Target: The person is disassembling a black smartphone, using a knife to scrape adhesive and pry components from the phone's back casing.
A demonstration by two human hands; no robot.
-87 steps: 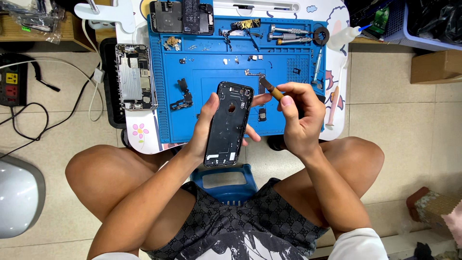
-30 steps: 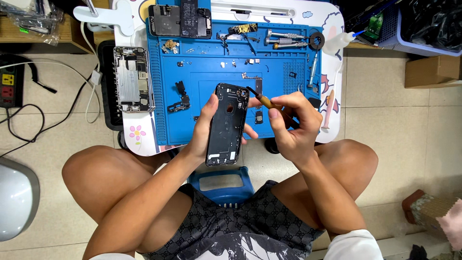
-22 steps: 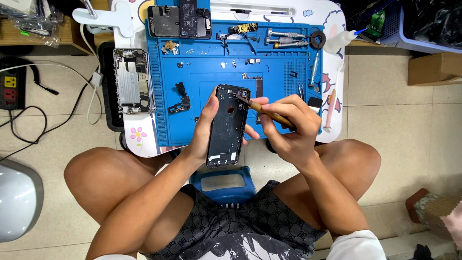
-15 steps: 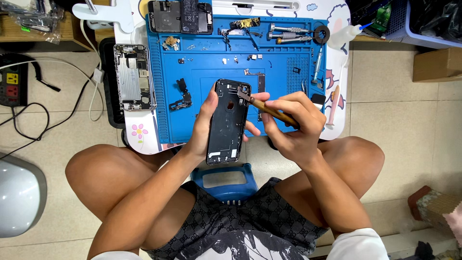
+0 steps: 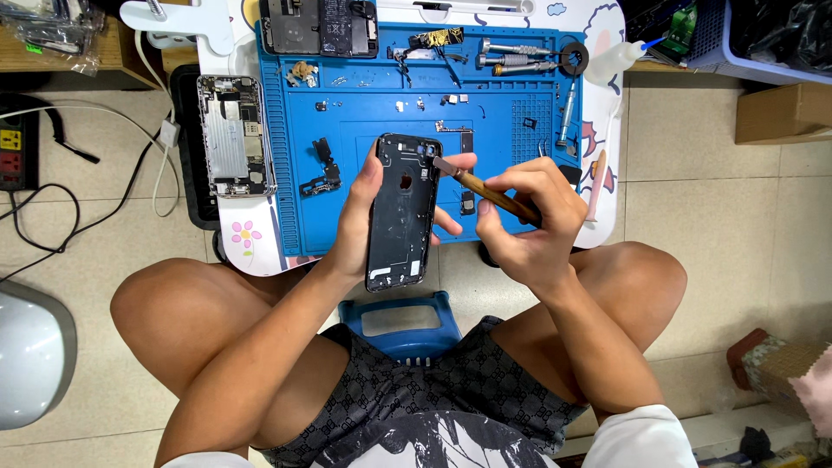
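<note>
My left hand point(image 5: 360, 217) grips a black phone housing point(image 5: 404, 211), held upright and open side up over the near edge of the blue work mat point(image 5: 364, 78). My right hand point(image 5: 529, 221) holds a wooden-handled scraper tool point(image 5: 487, 191). Its metal blade tip rests at the upper right corner of the housing, close to my left fingertips.
On the mat lie small phone parts point(image 5: 321, 165), screwdrivers point(image 5: 520, 56) and tweezers. A stripped phone frame point(image 5: 232, 134) lies at the left, another opened phone point(image 5: 319, 24) at the top. A blue stool point(image 5: 403, 325) sits between my knees. A power strip point(image 5: 16, 143) and cables lie on the floor.
My right hand brought the tool from beside the housing to its upper right corner. The housing stays in my left hand, barely moved.
</note>
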